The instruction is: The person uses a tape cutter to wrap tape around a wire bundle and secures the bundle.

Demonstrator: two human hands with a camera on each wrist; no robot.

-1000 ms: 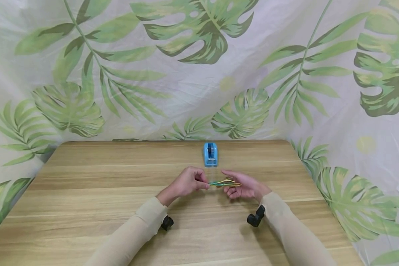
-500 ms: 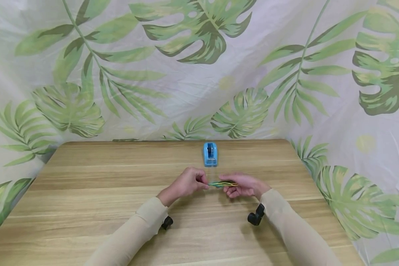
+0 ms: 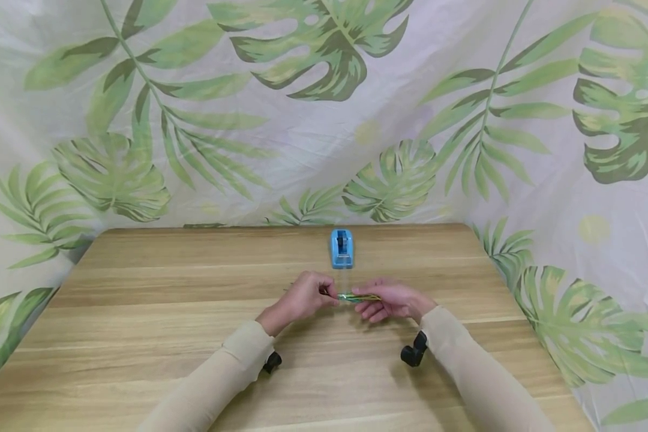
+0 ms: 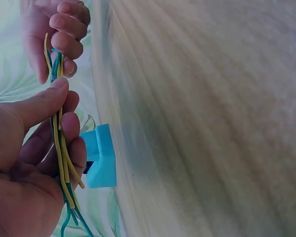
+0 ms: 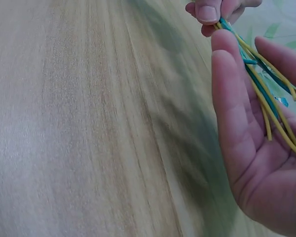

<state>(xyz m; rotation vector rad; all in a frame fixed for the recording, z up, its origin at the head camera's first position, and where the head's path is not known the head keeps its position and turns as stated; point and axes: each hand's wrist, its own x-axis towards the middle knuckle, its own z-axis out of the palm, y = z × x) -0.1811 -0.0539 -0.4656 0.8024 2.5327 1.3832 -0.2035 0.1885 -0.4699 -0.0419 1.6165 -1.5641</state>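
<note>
Before the blue dispenser [image 3: 342, 249], I see the left hand [image 3: 304, 297] pinching strands [image 4: 64, 163], the right hand [image 3: 393, 299] with fingers relaxed along them; tape [image 3: 345, 279] seems touching, not yet cut.

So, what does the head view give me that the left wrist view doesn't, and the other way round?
Only the head view: beige sleeves, black wrist cameras, and clear tape running from the blue tape dispenser to the yellow and green wires.

Only the left wrist view: the palm side of the left hand, with wire ends fanning out past the thumb's pinch.

Both: the two hands, right hand included, the wires, dispenser, wooden table and leaf-print curtain.
</note>
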